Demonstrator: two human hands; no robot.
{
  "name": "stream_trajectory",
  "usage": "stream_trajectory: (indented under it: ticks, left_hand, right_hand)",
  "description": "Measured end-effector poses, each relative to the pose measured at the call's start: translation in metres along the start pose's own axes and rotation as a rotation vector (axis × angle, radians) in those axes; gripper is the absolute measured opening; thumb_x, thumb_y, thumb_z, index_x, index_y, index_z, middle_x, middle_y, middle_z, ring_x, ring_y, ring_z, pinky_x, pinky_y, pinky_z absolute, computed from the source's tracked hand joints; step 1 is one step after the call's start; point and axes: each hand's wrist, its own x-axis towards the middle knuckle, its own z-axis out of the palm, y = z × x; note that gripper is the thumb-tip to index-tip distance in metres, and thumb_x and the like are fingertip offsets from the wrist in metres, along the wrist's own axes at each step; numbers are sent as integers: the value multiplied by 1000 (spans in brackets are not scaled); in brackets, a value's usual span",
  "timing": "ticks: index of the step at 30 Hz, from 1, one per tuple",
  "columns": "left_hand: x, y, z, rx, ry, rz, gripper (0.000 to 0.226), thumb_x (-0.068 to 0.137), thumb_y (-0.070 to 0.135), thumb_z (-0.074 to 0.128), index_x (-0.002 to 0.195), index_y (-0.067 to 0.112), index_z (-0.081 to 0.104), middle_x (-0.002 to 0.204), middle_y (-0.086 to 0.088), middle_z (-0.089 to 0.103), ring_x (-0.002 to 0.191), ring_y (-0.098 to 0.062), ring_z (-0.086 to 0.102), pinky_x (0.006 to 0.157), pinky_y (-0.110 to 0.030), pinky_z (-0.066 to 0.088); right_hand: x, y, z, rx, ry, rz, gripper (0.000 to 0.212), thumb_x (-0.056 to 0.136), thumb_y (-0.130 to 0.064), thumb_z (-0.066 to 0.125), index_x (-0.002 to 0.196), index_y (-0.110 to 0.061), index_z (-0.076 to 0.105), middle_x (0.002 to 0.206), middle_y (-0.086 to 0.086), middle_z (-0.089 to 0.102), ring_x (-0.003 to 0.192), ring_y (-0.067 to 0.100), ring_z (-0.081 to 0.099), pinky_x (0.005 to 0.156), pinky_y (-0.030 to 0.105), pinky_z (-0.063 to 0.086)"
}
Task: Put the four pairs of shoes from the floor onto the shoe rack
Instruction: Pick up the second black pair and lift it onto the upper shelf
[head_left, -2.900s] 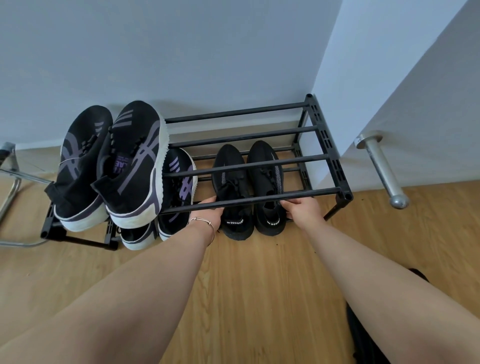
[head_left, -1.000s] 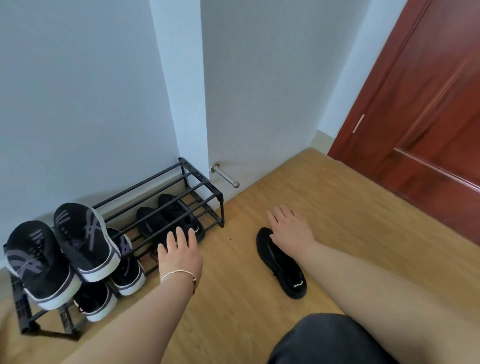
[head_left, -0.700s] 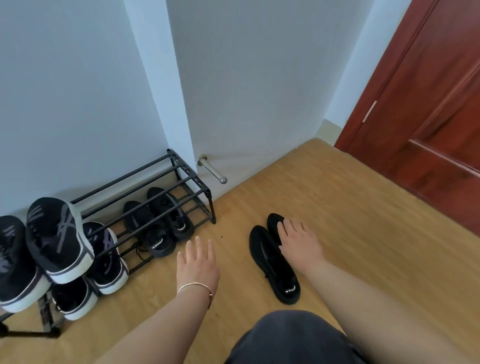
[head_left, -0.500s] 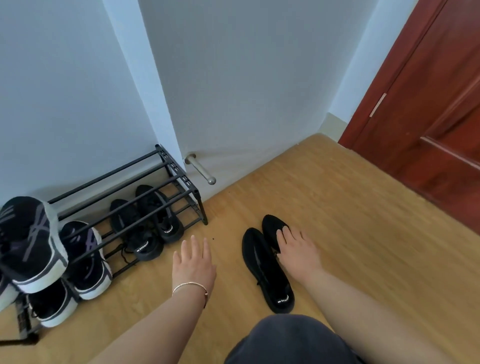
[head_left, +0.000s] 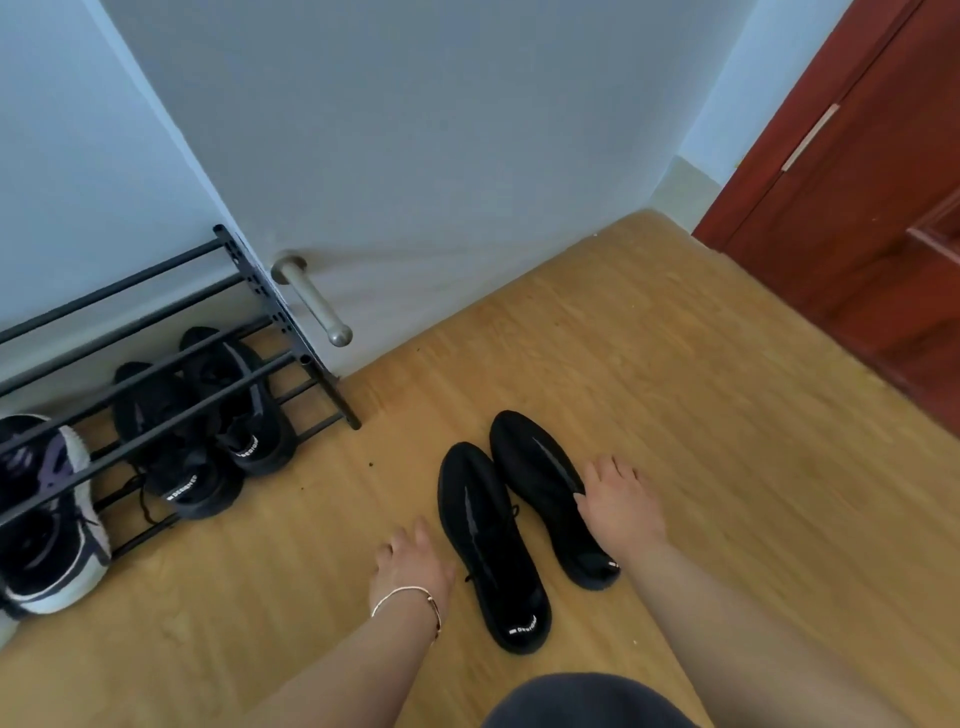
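A pair of plain black knit slip-on shoes (head_left: 511, 525) lies side by side on the light wooden plank floor (head_left: 727, 415), toes toward 11 o'clock. The right hand (head_left: 618, 506) rests loosely spread, touching the right shoe's outer side. The left hand (head_left: 413, 564), fingers loosely open, hovers just beside the left shoe. The black metal-bar shoe rack (head_left: 156, 364) stands at 10 o'clock.

Both hands are off the shoe rack's (head_left: 291, 332) front bar, and the view has swung right: the rack now sits at the left edge, with the red door (head_left: 862, 208) at upper right. A pair of black shoes (head_left: 519, 514) on the floor has come into view at lower centre. The right hand (head_left: 621, 506) now rests on the right shoe's outer side; the left hand (head_left: 413, 564) has moved in just left of the left shoe, fingers spread.
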Motion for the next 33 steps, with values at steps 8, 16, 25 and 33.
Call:
stream_trajectory:
  ticks: [8, 16, 25, 33]
  left_hand:
    - [20, 29, 27, -322, -133, -107, 56, 95, 32, 59, 142, 9, 37, 134, -18, 51, 117, -37, 58, 97, -42, 50]
    - [21, 42, 34, -660, -42, -234, 51, 83, 14, 69, 127, 7, 45, 114, -13, 66, 101, -36, 63, 86, -36, 50]
    - [16, 33, 31, -989, -189, -330, 14, 75, 15, 72, 84, 11, 63, 80, -6, 65, 70, -23, 61, 78, -44, 63]
    - [8, 4, 6, -1113, -159, -283, 35, 88, 3, 67, 119, 11, 51, 101, -4, 67, 73, -11, 65, 60, -29, 57]
  right_hand:
    - [10, 5, 28, 337, -143, 106, 43, 101, -41, 47, 135, -13, 50, 125, 11, 58, 111, 30, 54, 90, 43, 51]
    - [11, 4, 31, 587, -133, 249, 42, 96, -42, 55, 135, -27, 49, 124, 3, 63, 104, 28, 63, 83, 44, 56]
    - [3, 2, 28, 1061, -250, 482, 30, 92, -18, 61, 121, -22, 57, 111, 1, 64, 83, 20, 62, 77, 34, 48]
    - [-13, -11, 14, 1332, -352, 477, 33, 87, -1, 71, 112, -17, 55, 96, 4, 64, 76, 19, 65, 70, 32, 57]
